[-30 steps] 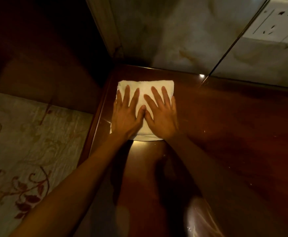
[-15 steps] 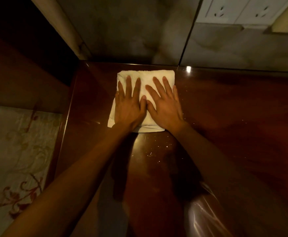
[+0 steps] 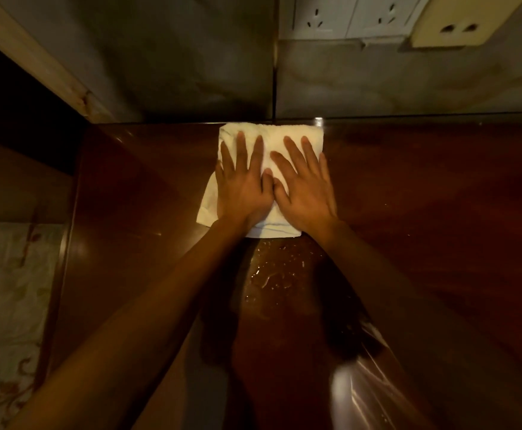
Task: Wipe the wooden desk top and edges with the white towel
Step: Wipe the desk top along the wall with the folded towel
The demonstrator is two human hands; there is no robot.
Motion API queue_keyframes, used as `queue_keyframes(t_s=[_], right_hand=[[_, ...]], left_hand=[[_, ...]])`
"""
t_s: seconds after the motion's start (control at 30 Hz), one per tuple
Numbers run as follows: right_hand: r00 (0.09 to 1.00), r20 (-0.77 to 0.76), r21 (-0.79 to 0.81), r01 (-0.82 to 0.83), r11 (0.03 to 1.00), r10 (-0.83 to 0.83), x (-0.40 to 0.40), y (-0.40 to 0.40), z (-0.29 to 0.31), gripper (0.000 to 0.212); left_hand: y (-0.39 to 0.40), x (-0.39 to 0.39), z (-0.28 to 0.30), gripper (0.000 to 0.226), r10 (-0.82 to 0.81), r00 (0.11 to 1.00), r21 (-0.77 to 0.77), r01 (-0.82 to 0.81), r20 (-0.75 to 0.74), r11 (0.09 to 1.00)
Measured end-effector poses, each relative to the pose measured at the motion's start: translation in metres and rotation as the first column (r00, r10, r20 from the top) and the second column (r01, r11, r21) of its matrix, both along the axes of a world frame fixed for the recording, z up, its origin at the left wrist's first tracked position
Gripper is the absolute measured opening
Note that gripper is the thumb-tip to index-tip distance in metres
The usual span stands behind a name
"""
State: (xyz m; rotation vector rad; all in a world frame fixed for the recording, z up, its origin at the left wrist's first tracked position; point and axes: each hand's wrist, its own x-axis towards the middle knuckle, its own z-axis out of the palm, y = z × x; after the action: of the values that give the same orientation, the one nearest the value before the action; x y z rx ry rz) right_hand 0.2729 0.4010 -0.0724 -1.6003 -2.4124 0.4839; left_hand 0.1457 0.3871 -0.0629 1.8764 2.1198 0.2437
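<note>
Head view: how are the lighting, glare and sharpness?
Head view: dim, warm light; white towel is the brightest thing; glare spot at the wooden desk back edge and a smeared glossy streak bottom right; arm shadows fall on the top; wide-angle bending at the edges.

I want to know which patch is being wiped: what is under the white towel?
The white towel lies flat on the wooden desk, against the wall. Left hand and right hand press it; the wood beneath is hidden.

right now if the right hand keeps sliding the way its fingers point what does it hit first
Probably the wall. The right hand lies flat on the towel, whose far edge already appears to reach the desk's back edge.
</note>
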Motion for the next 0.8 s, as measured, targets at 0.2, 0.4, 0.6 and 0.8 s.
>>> queue_keyframes(t_s=[0.2,0.4,0.6,0.8], right_hand=[[0.998,0.004,0.001,0.058,0.998,-0.058,0.029,0.005,0.0,0.05],[0.996,-0.004,0.017,0.094,0.995,-0.094,0.057,0.011,-0.001,0.048],[0.995,0.026,0.029,0.096,0.995,-0.097,0.089,0.022,-0.002,0.049],[0.993,0.04,0.035,0.107,0.994,-0.109,0.125,0.029,-0.002,0.048]], left_hand=[[0.014,0.031,0.002,0.057,-0.067,0.998,-0.005,0.067,-0.016,0.998],[0.027,0.061,0.0,0.057,-0.108,0.994,-0.011,0.107,-0.035,0.994],[0.039,0.096,-0.006,0.061,-0.105,0.992,-0.016,0.104,-0.072,0.994],[0.047,0.132,-0.007,0.062,-0.121,0.989,-0.017,0.12,-0.084,0.993]])
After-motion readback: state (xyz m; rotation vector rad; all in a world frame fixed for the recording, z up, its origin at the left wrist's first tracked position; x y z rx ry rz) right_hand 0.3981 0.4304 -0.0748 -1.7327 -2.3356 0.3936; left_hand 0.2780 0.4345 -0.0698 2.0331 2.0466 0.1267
